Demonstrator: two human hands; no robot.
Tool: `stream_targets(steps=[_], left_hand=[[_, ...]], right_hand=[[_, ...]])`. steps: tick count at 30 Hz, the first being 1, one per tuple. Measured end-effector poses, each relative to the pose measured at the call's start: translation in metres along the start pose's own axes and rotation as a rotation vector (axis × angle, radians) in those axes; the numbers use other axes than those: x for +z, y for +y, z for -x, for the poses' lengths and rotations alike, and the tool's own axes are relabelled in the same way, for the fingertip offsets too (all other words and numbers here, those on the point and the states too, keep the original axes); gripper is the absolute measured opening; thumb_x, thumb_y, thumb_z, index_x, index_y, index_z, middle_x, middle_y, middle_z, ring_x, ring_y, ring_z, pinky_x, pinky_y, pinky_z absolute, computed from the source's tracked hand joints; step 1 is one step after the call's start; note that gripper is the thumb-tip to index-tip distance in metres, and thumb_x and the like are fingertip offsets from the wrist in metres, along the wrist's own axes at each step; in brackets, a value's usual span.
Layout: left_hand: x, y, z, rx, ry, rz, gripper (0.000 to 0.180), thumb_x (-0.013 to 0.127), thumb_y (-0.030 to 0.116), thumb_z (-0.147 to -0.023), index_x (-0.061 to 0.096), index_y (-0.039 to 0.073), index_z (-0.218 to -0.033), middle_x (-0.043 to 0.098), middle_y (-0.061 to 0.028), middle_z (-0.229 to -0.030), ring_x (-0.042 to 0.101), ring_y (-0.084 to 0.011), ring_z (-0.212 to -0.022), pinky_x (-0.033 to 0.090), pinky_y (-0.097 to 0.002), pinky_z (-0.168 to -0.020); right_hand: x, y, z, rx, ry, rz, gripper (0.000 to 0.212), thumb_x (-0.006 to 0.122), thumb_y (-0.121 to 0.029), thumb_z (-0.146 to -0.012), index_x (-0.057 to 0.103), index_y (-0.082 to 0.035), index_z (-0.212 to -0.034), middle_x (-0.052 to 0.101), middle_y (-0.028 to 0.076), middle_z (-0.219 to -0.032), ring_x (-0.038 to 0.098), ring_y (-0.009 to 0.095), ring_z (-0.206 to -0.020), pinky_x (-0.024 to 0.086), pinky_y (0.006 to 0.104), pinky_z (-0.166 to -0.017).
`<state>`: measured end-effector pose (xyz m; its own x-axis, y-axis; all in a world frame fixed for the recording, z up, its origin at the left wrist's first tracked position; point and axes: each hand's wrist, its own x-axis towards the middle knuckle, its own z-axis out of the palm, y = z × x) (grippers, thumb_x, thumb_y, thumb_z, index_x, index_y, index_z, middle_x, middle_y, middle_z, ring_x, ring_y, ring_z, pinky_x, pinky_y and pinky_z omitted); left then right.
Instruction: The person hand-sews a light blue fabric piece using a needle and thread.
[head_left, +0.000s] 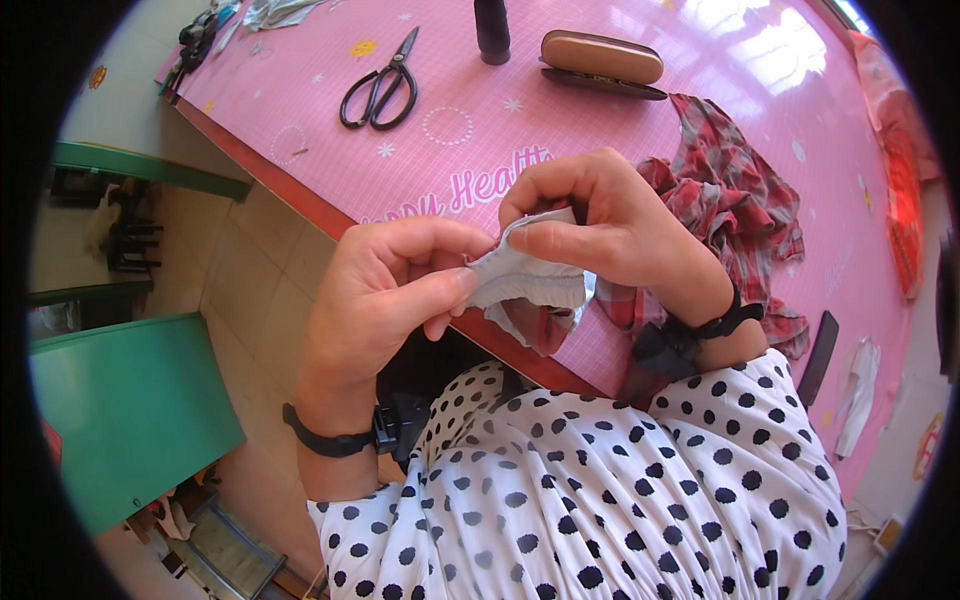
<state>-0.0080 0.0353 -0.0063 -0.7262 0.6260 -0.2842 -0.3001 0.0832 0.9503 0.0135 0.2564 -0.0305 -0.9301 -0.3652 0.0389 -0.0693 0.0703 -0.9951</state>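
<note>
Between my two hands, just over the table's near edge, is a small piece of pale grey cloth (530,288) with a gathered, ruffled band. A bit of red plaid shows under its lower side. My left hand (385,290) pinches the cloth's left end between thumb and forefinger. Thumb on top, my right hand (610,228) grips the upper edge with its fingers curled around it. A crumpled red and grey plaid cloth (740,175) lies beyond and to the right of my right hand; whether it joins the held piece cannot be seen.
On the pink table cover (290,95) lie black-handled scissors (385,92), a brown glasses case (603,62) and a black cylinder (492,32). Rightward are a flat dark bar (820,358), a white cloth strip (858,400) and orange-red fabric (902,220). A green-topped table (130,410) stands left.
</note>
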Motion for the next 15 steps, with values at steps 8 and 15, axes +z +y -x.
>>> stream_targets(steps=[8, 15], left_hand=[[-0.0011, 0.0014, -0.0016, -0.004, 0.003, -0.024, 0.023, 0.059, 0.001, -0.082, 0.065, -0.004, -0.103, 0.063, -0.0041, -0.075, 0.053, -0.0044, -0.058, 0.041, -0.0161, -0.052], [-0.0017, 0.0025, -0.0037, -0.011, -0.010, -0.051, 0.024, 0.059, 0.000, -0.081, 0.065, -0.004, -0.104, 0.064, -0.0044, -0.076, 0.053, -0.0044, -0.058, 0.041, -0.0159, -0.052]], right_hand=[[-0.0012, 0.0011, -0.0005, 0.000, -0.011, -0.039, 0.015, 0.064, -0.009, -0.082, 0.064, 0.004, -0.089, 0.061, 0.001, -0.078, 0.054, 0.005, -0.072, 0.044, 0.0196, -0.064], [-0.0011, 0.0031, -0.0002, -0.016, 0.009, -0.031, 0.019, 0.064, -0.011, -0.080, 0.065, 0.005, -0.091, 0.063, 0.004, -0.074, 0.055, 0.006, -0.069, 0.047, 0.0223, -0.062]])
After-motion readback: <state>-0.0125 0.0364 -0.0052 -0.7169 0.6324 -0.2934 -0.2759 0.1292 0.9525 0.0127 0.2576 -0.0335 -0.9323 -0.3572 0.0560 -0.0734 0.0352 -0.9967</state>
